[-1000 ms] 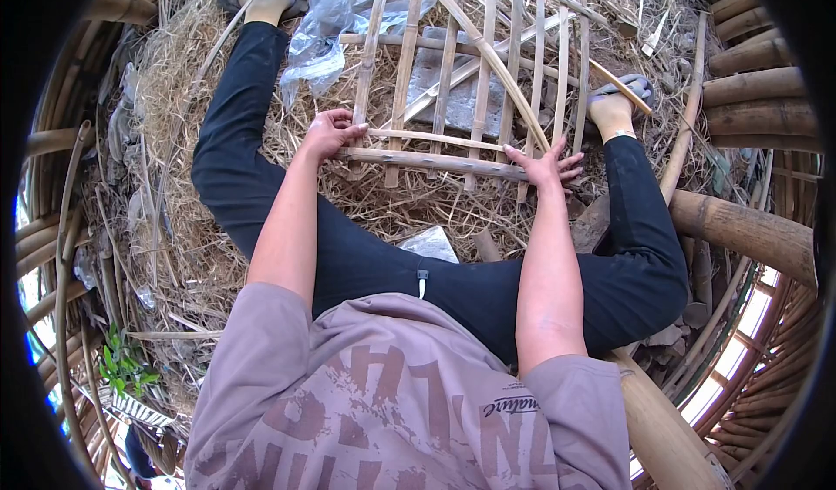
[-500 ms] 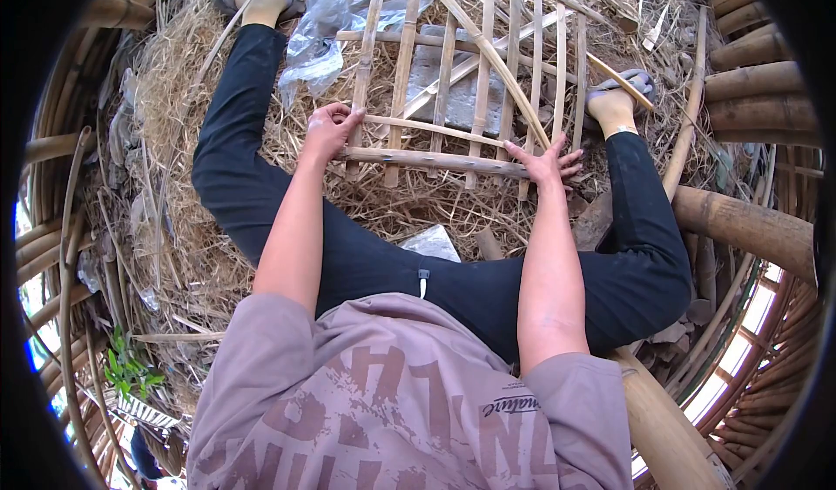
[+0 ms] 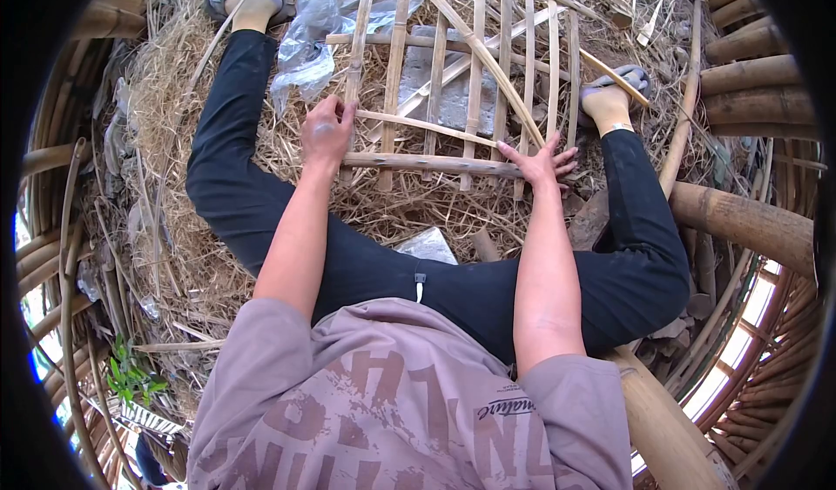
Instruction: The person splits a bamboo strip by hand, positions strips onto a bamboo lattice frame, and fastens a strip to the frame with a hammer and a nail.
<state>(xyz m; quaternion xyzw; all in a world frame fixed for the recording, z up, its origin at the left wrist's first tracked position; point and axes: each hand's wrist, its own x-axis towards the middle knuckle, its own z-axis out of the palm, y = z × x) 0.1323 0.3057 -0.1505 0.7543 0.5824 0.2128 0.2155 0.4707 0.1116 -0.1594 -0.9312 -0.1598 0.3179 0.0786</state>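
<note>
A lattice of bamboo slats (image 3: 433,89) lies between my legs, crossed near its front by a thicker bamboo bar (image 3: 431,165). A thin bamboo strip (image 3: 427,126) runs across the slats just beyond that bar. My left hand (image 3: 326,133) is closed at the strip's left end, beside the leftmost slat; its fingertips are partly hidden. At the right end, my right hand (image 3: 542,163) lies with fingers spread over the lattice, its thumb touching the strip. A diagonal bamboo strip (image 3: 488,54) comes down to the right hand.
Dry straw (image 3: 165,81) covers the ground. A grey block (image 3: 453,98) shows under the lattice, with a clear plastic sheet (image 3: 318,33) at its upper left. Bamboo poles (image 3: 740,220) stand around me, and a whitish piece (image 3: 428,245) lies near my lap.
My left hand has turned, its back now showing more and its knuckles raised at the strip's end. The right hand stays on the lattice. The whole view has shifted slightly.
</note>
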